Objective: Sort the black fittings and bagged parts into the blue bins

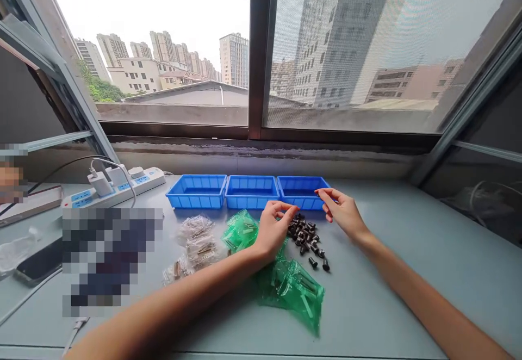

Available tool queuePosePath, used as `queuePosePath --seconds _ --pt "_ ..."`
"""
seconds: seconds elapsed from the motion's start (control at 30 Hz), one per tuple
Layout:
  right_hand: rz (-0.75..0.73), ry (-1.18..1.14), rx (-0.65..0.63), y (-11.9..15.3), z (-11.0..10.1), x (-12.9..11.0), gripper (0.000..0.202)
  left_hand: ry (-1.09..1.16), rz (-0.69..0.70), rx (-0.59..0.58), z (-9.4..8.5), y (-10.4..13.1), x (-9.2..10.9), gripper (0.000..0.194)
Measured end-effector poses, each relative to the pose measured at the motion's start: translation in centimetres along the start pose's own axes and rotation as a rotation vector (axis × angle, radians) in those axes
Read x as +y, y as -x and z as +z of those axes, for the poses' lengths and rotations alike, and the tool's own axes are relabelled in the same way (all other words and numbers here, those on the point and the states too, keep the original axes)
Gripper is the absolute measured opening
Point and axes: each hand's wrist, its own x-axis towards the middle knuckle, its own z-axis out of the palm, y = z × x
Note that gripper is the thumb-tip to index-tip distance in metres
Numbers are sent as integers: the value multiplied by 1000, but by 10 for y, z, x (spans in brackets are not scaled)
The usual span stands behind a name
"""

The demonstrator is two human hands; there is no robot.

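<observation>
My left hand (276, 228) is over the green plastic packets (304, 292), its thumb and fingers pinched together beside the pile of dark bolts (304, 234). Whatever it may hold is too small to make out. My right hand (340, 210) is in front of the right blue bin (304, 202), fingertips closed near the bin's front right side; nothing between them can be made out. Another green packet (240, 229) and several clear packets (202, 248) with small metal parts lie left of my left hand. The middle blue bin (253, 202) and left blue bin (198, 201) stand beside the right one.
A white power strip (149, 183) with plugs and cables lies at the back left of the grey table (387, 305). A dark phone (41, 262) and a blurred area are on the left. Behind the bins is a window frame (259, 77).
</observation>
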Motion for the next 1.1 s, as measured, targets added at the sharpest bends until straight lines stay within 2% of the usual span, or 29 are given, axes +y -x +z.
queuePosePath --seconds 0.17,0.3,0.4,0.5,0.57,0.7,0.87,1.1 --pt "-28 45 -30 0 1 -4 50 -22 0 -1 -2 -2 -3 31" --pt "-54 79 -182 3 4 -11 56 -4 -41 -30 -2 -2 -1 38" --pt "-142 258 -255 6 5 -11 37 36 -92 -62 -3 -2 1 45" --pt "-277 494 -325 10 3 -10 26 21 -60 -72 -3 -2 1 44" --pt "-304 658 -376 13 2 -11 29 -9 -18 -72 -4 -2 0 41" --pt "-249 873 -483 19 1 -18 39 -27 11 -56 -3 -2 -1 40" --pt "-181 853 -553 20 1 -19 41 58 -89 -39 -2 -3 0 48" --pt "-148 709 -475 12 4 -2 28 116 -177 -9 -3 -2 5 48"
